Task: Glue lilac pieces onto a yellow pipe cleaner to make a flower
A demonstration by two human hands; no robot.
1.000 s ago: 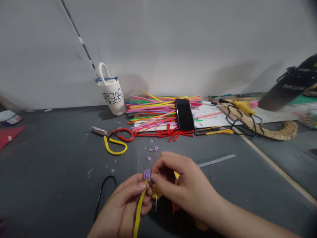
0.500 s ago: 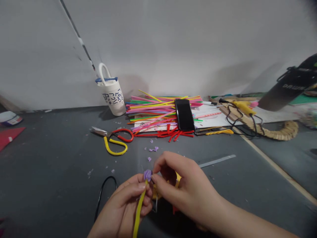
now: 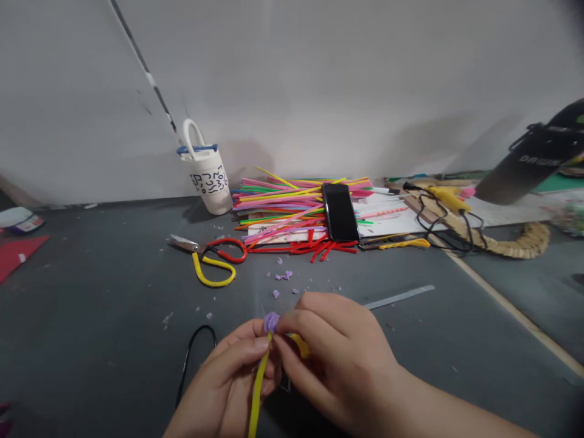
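Between finger and thumb, my left hand (image 3: 230,368) grips a yellow pipe cleaner (image 3: 257,392) just under a small purple tuft (image 3: 271,322) at its top end. The rest of the yellow strand hangs down toward me. My right hand (image 3: 349,359) is closed, its thumb and forefinger tips pinched against the right side of the tuft. Whether a tiny scrap sits between those fingertips is hidden. Something yellow (image 3: 300,344) shows partly behind the right fingers. Small purple scraps (image 3: 286,275) lie on the table beyond my hands.
Scissors (image 3: 198,249) with red and yellow handles lie left. Farther back are a white cup (image 3: 207,179), many coloured pipe cleaners (image 3: 278,198) and a phone (image 3: 340,213). A yellow glue gun (image 3: 449,198) with its black cord, a dark bottle (image 3: 524,161) and a grey strip (image 3: 399,297) are right.
My right hand has turned, its fingers curling in closer against the purple tuft. Another purple scrap now shows on the table near it. My left hand has hardly moved.
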